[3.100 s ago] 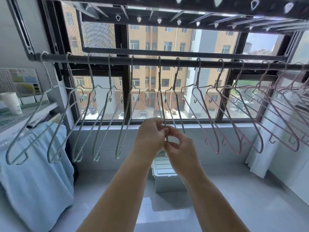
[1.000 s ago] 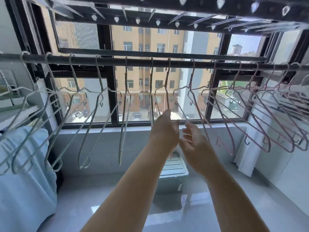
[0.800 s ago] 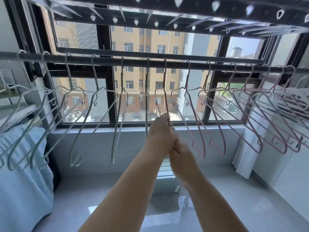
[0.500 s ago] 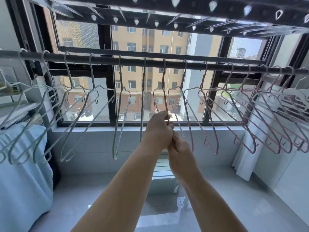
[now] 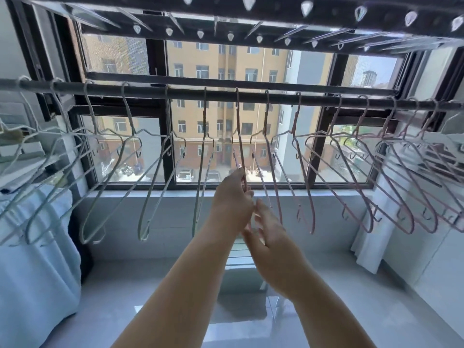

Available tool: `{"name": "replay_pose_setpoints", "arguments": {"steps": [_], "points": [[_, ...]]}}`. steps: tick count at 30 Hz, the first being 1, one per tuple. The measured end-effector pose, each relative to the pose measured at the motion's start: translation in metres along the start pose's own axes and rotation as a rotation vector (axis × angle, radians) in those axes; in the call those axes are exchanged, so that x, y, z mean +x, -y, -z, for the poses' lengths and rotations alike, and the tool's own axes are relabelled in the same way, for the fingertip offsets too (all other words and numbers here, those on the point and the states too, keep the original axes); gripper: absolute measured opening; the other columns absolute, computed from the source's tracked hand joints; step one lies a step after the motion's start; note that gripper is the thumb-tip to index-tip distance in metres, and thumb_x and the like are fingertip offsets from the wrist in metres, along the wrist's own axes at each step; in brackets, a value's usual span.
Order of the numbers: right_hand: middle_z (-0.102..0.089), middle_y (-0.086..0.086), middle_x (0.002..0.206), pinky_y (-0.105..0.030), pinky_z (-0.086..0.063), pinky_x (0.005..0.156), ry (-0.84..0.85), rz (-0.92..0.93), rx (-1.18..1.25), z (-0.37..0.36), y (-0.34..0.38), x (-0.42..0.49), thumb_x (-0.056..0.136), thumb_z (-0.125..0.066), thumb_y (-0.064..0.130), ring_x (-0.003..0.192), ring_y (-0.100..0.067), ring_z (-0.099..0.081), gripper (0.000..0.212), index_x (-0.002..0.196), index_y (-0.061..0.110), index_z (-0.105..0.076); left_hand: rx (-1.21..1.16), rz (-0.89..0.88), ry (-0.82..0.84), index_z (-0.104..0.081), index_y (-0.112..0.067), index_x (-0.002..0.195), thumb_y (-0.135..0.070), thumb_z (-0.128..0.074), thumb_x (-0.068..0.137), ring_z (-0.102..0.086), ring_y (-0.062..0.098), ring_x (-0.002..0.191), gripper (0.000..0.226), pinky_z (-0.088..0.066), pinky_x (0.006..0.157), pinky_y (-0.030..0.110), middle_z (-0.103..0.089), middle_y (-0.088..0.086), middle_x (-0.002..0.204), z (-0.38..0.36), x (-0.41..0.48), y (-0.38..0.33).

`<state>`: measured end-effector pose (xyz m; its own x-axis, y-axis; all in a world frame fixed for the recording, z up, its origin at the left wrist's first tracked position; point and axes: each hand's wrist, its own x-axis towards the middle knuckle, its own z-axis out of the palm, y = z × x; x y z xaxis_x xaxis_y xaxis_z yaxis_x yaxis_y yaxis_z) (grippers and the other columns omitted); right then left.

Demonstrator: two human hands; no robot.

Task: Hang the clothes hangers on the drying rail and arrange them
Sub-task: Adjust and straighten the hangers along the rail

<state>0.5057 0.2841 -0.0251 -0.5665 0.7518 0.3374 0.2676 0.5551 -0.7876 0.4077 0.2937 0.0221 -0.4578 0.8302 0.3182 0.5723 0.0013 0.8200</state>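
Observation:
A dark drying rail [image 5: 251, 94] runs across the window at head height. Several pale green hangers [image 5: 204, 116] hang on its left half and several pink hangers [image 5: 296, 114] on its right half. My left hand [image 5: 233, 204] reaches up at the middle and grips the lower part of one pink hanger [image 5: 239, 146], which hangs edge-on from the rail. My right hand [image 5: 268, 229] is just below and to the right, blurred, with its fingers spread and nothing held between them.
A white plastic box [image 5: 241, 272] stands on the tiled floor under my arms. A pale blue cloth [image 5: 32, 259] covers something bulky at the left. White fabric [image 5: 369, 234] hangs at the right wall. An upper rack with clips [image 5: 251, 3] spans overhead.
Both hands had closed together on the pink hanger. Now my right hand has come off it and dropped slightly with its fingers spread, while my left hand keeps its grip.

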Motion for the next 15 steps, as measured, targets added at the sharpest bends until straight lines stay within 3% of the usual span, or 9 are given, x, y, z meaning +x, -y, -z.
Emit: {"name": "replay_pose_setpoints", "arguments": {"steps": [3,6,8,10,12,14,15], "points": [[-0.041,0.011,0.132,-0.025,-0.030,0.109,-0.226,0.071,-0.101,0.021,0.004,-0.010,0.091,-0.052,0.016,0.124,-0.005,-0.038,0.050,0.139,0.019,-0.036,0.005,-0.010,-0.002,-0.030,-0.013,0.139,-0.006,-0.054,0.088,-0.046,0.023,0.125,0.057,-0.034,0.109,0.036,-0.046,0.008,0.137,-0.002,-0.004,-0.001],[-0.043,0.011,0.120,-0.030,-0.036,0.107,-0.446,0.101,-0.143,0.036,-0.004,-0.006,0.088,-0.054,0.016,0.119,-0.010,-0.044,0.043,0.130,0.017,-0.046,0.092,-0.127,-0.113,-0.030,-0.013,0.140,-0.011,-0.056,0.088,-0.035,0.016,0.133,0.058,-0.020,0.108,0.018,-0.039,0.003,0.143,-0.004,-0.015,-0.009],[-0.048,0.002,0.126,-0.030,-0.036,0.105,-0.425,-0.023,-0.098,0.040,-0.011,0.001,0.090,-0.054,0.016,0.118,-0.013,-0.045,0.044,0.132,0.013,-0.043,0.044,-0.233,-0.196,-0.037,-0.013,0.136,-0.009,-0.055,0.088,-0.043,0.015,0.128,0.052,-0.028,0.107,0.018,-0.046,0.004,0.138,-0.008,-0.021,-0.019],[-0.053,-0.003,0.127,-0.022,-0.038,0.096,-0.309,-0.137,0.020,0.042,-0.012,0.007,0.093,-0.049,0.020,0.110,-0.010,-0.047,0.042,0.133,0.012,-0.041,0.021,-0.228,-0.129,-0.038,-0.012,0.136,-0.010,-0.051,0.090,-0.045,0.018,0.126,0.047,-0.034,0.108,0.026,-0.048,0.006,0.137,-0.016,-0.022,-0.030],[-0.065,0.005,0.104,-0.010,-0.042,0.076,-0.195,-0.185,0.177,0.039,-0.008,0.013,0.096,-0.044,0.025,0.090,-0.003,-0.056,0.029,0.122,0.013,-0.049,0.008,-0.095,0.009,-0.035,-0.012,0.137,-0.013,-0.045,0.094,-0.042,0.022,0.129,0.044,-0.032,0.107,0.030,-0.044,0.008,0.140,-0.025,-0.015,-0.035],[-0.062,0.018,0.064,-0.012,-0.041,0.059,-0.143,-0.192,0.298,0.032,-0.009,0.016,0.097,-0.042,0.019,0.062,0.005,-0.055,0.013,0.092,0.017,-0.054,-0.031,0.020,0.088,-0.037,-0.008,0.132,-0.014,-0.041,0.095,-0.046,0.028,0.122,0.038,-0.037,0.098,0.032,-0.049,0.014,0.133,-0.030,-0.007,-0.035],[-0.058,0.019,0.053,-0.015,-0.039,0.057,-0.147,-0.191,0.305,0.026,-0.013,0.019,0.097,-0.041,0.013,0.054,0.004,-0.053,0.022,0.080,0.020,-0.053,-0.040,0.045,0.092,-0.041,-0.005,0.128,-0.012,-0.039,0.095,-0.049,0.030,0.117,0.034,-0.038,0.091,0.032,-0.052,0.016,0.126,-0.032,-0.004,-0.033]]}}
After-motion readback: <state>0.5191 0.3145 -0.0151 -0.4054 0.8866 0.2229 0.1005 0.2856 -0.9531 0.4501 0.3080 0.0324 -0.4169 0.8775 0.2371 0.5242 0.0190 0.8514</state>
